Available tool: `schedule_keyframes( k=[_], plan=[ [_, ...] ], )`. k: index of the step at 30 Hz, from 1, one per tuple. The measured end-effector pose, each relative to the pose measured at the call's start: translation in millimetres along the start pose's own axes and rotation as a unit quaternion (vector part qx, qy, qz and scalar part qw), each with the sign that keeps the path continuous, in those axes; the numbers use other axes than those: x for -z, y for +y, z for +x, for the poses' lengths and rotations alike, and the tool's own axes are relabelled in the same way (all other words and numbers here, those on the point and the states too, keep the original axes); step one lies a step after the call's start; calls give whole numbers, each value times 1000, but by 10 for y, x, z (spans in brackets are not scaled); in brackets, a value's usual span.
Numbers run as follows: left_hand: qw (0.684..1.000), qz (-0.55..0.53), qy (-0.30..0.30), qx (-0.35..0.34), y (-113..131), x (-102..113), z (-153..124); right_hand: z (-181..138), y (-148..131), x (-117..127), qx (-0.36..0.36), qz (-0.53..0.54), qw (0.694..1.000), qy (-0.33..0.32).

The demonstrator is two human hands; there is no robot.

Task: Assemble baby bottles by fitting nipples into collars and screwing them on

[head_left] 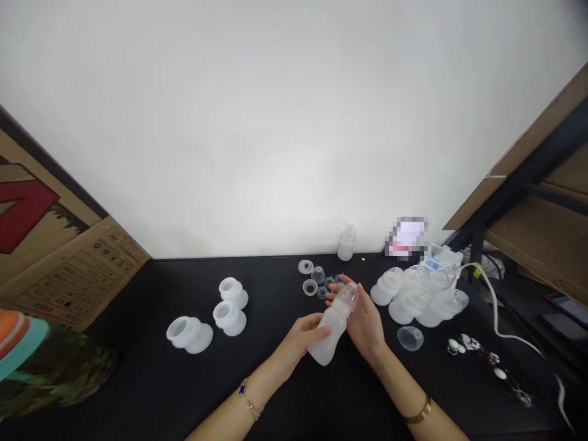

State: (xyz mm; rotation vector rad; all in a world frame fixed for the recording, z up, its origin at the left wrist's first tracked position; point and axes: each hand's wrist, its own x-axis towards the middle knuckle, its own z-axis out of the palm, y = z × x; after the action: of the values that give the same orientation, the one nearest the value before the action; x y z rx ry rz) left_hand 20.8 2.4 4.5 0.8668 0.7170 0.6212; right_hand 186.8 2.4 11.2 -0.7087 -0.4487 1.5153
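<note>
A frosted white baby bottle with a clear cap over its top is tilted toward the upper right in front of me. My left hand is closed round the bottle's body, thumb on the near side. My right hand lies behind and beside the cap, palm turned up and fingers stretched out; whether it touches the cap is hard to tell. Just beyond its fingertips are several clear rings and small parts, partly hidden by the hand.
Three open white bottle bodies stand on the left of the black table. Several capped bottles cluster at the right, near a loose clear cap, a beaded strap and a white cable. Another bottle stands by the wall.
</note>
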Motion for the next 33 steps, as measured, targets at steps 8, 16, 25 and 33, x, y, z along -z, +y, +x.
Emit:
schedule_keyframes(
  k=[8, 16, 25, 33],
  plan=[
    [1000, 5, 0, -4, 4, -9, -7, -9, 28, 4, -12, -6, 1000, 0],
    [1000, 2, 0, -6, -6, -3, -12, -7, 24, 12, -16, 3, 1000, -6],
    [1000, -3, 5, 1, 5, -6, -3, -24, 21, -16, -6, -5, 1000, 2],
    [1000, 13, 9, 2, 8, -12, -6, -21, 52, 2, 12, -26, 1000, -3]
  ],
)
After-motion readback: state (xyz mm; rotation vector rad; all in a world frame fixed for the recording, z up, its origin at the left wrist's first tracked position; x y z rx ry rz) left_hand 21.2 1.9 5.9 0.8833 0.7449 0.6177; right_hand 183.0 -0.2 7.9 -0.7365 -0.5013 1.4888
